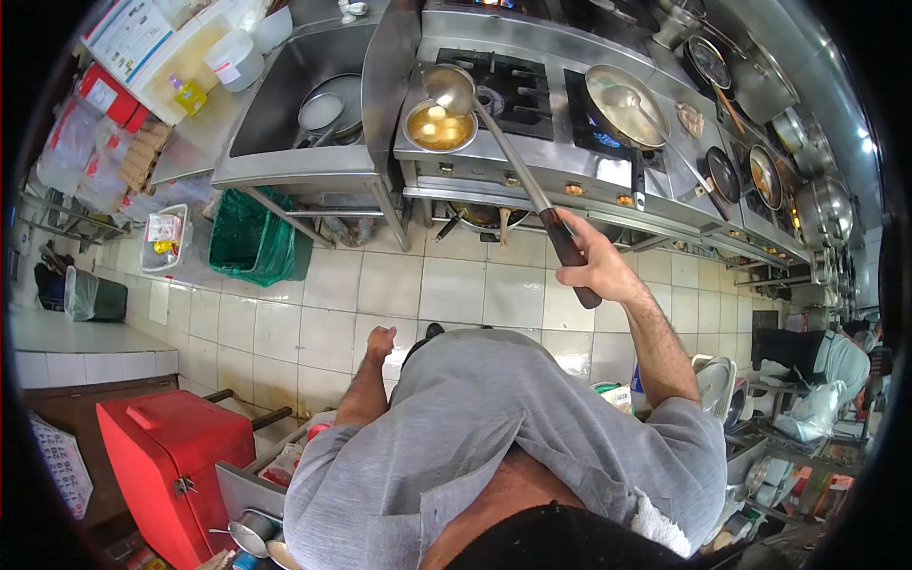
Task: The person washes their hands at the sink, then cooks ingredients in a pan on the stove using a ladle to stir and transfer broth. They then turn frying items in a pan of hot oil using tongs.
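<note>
My right hand (pixel 598 261) is wrapped round the dark grip of a long-handled ladle (pixel 519 163). The ladle's bowl is tilted above the back rim of a round metal pot (pixel 408 135) at the stove's left end. Several pale rounded pieces (pixel 437 113) sit in the pot's orange-yellow liquid. Low beside my body hangs my left hand (pixel 382 342), its fingers curled and nothing visible in them.
Right of the pot, a wide pan (pixel 608 81) with a spoon stands over a lit blue flame (pixel 606 141). A sink (pixel 275 104) holding pans adjoins the stove. A green-lined bin (pixel 252 237) stands below left. Another person (pixel 841 361) bends at far right.
</note>
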The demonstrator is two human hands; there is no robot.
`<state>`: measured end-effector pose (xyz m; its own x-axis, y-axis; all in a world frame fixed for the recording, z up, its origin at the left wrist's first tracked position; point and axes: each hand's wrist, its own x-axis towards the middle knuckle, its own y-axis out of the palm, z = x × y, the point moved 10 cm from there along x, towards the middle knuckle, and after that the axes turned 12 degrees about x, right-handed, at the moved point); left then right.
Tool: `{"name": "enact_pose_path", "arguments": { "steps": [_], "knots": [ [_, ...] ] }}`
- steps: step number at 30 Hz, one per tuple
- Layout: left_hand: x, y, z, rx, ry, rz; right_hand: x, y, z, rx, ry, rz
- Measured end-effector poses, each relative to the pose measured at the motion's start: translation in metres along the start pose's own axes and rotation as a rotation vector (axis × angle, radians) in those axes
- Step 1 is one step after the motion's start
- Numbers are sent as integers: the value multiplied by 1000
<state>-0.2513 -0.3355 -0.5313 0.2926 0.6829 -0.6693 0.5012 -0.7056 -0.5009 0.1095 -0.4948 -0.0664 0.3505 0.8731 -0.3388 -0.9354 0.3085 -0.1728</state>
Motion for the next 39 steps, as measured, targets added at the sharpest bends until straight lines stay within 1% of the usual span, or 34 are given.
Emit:
{"name": "enact_pose_path", "arguments": {
  "steps": [1,4,7,10,13,15,16,18,19,21,22,23,24,25,26,27,29,31,33,34,36,37,39],
  "knots": [
    [2,-4,-2,-12,6,-28,0,2,0,1,3,-4],
    [17,-9,-6,32,47,-7,-2,10,5,-62,12,17],
    [22,-14,-7,6,42,-46,-4,10,11,-33,-3,3],
    [24,-14,-8,23,42,-37,-5,14,13,-62,-37,-12],
    [23,-12,-6,-10,25,-28,-6,17,10,-13,-31,-40],
    [28,-9,-2,44,56,-14,-5,9,1,262,-71,-75],
    [29,-9,-3,97,83,1,-6,6,-1,265,-84,-88],
    [29,-7,-1,134,79,31,-4,10,-2,770,-96,38],
    [38,-3,9,149,61,30,-2,7,-3,772,-122,24],
    [30,-4,0,86,97,74,0,4,4,1199,-237,118],
    [30,-4,1,74,103,90,-2,2,12,1275,-287,147],
    [31,-5,3,21,97,85,-1,-5,13,1277,-310,128],
    [36,-1,0,58,169,157,-1,-16,14,1350,-356,126],
    [33,1,-9,84,195,174,-4,-29,16,1422,-408,119],
    [33,-3,-8,31,122,136,-9,-40,29,1413,-463,177],
    [34,-8,-9,-24,48,95,-13,-60,27,1397,-507,112],
    [41,-3,-20,-2,68,126,-25,-95,37,1410,-585,83],
    [45,6,-35,5,74,147,-37,-133,43,1317,-637,-27],
    [43,6,-43,1,-9,50,-49,-174,44,1255,-673,-136],
    [44,15,-48,-18,-68,123,-54,-199,39,1200,-673,-224],
    [36,21,-61,-25,-80,96,-63,-250,29,1145,-675,-365],
    [36,38,-79,-37,-93,67,-66,-302,16,1105,-694,-381],
    [34,64,-99,-50,-90,80,-66,-360,-3,1074,-700,-389]
  ]
}}
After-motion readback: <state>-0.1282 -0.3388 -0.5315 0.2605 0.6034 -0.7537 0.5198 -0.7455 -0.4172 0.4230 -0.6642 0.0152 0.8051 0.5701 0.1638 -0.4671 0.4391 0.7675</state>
